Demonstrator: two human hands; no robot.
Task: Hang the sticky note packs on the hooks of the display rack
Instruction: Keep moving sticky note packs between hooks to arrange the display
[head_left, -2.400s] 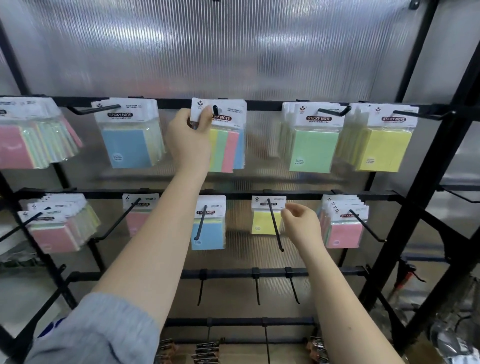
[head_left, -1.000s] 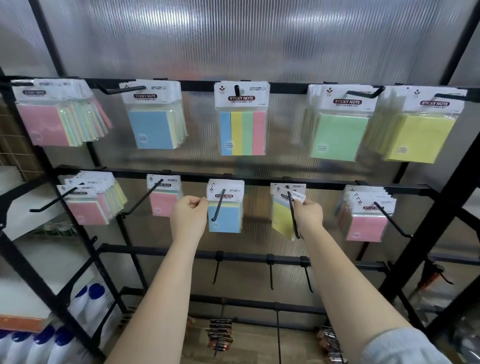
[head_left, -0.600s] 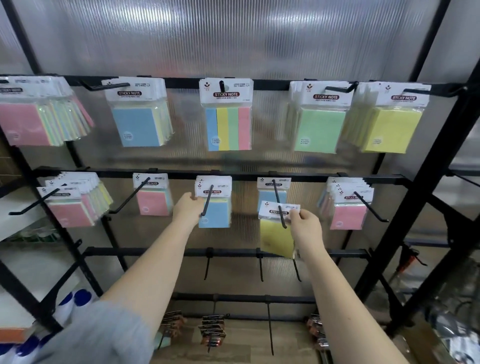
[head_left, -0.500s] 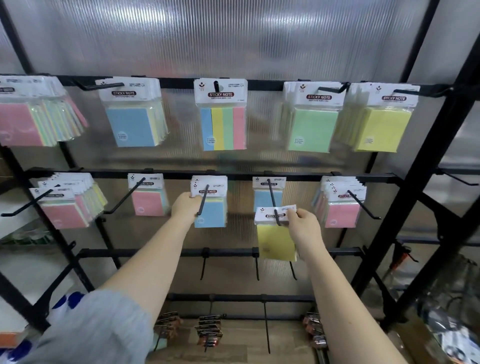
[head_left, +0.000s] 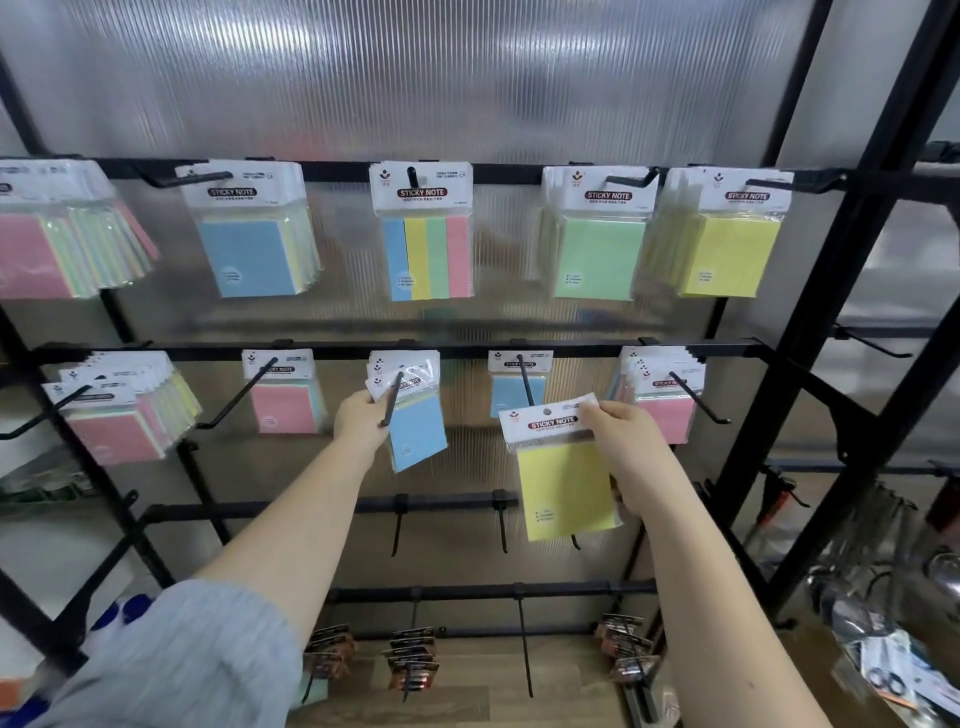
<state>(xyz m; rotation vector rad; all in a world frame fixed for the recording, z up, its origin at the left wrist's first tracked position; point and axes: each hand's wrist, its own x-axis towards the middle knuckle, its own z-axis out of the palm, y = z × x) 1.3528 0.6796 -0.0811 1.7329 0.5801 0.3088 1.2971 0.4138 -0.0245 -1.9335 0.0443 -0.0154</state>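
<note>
My right hand (head_left: 626, 447) pinches the white header of a yellow sticky note pack (head_left: 563, 483), which hangs free in front of the rack, clear of its hook (head_left: 525, 382). A blue pack (head_left: 511, 395) stays at the back of that hook. My left hand (head_left: 358, 423) pinches the header of a blue sticky note pack (head_left: 415, 431) near the tip of the neighbouring middle-row hook (head_left: 390, 397); the pack is tilted. More packs sit behind it on that hook.
The black display rack (head_left: 332, 353) carries a top row of larger packs and a middle row of small ones. Bare hooks (head_left: 397, 525) hang on the lower bars. A black frame upright (head_left: 810, 338) stands at the right. Small carded items hang near the floor.
My right hand has pulled the yellow pack off its hook and toward me. My left hand has drawn the blue pack out along its hook, tilting it.
</note>
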